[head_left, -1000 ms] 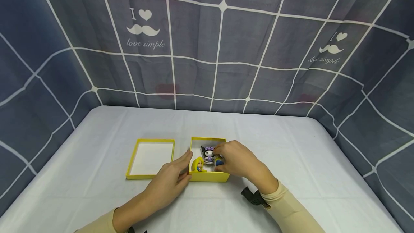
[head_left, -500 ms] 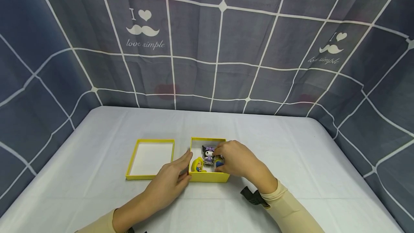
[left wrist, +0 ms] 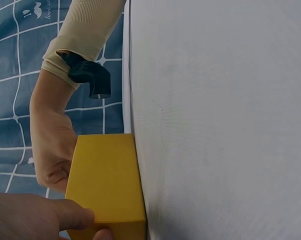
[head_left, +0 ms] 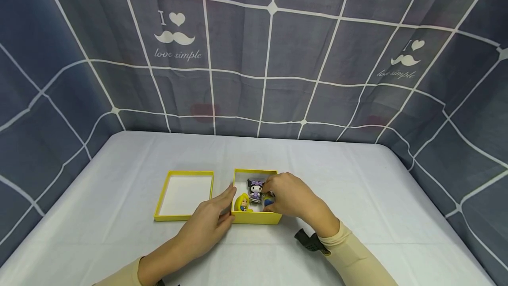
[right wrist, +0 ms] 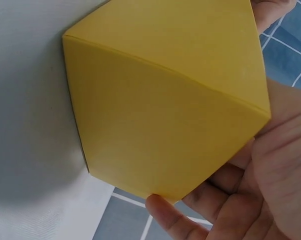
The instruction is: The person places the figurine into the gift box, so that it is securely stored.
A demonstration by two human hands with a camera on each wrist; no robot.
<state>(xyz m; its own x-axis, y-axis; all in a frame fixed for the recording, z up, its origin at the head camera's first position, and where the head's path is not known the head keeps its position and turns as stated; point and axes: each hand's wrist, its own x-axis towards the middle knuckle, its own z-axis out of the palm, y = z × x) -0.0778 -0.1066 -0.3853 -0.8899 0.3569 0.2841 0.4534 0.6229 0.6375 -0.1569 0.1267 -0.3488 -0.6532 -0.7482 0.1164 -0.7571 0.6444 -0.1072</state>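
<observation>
In the head view a yellow box (head_left: 255, 218) with a white inside stands on the table. My left hand (head_left: 208, 220) lies along its left wall; in the left wrist view fingertips (left wrist: 83, 217) press near a corner. My right hand (head_left: 291, 195) reaches over the right wall and pinches a small blue-and-yellow figurine (head_left: 269, 201), mostly hidden by the fingers. Beside it stands a purple-and-white figurine (head_left: 255, 192) with dark ears. A yellow-haired figurine (head_left: 241, 202) is in the front left corner. The right wrist view shows the box's outer walls and curled fingers beyond the rim.
A shallow yellow-edged lid (head_left: 194, 173) lies open side up just left of the box. White cloth covers the table (head_left: 337, 175). A dark grid-patterned curtain (head_left: 238, 56) surrounds its back and sides.
The purple-and-white figurine shifts slightly beside the right fingers, and the blue-and-yellow one moves a little in their grip. Left hand, box and lid stay in place.
</observation>
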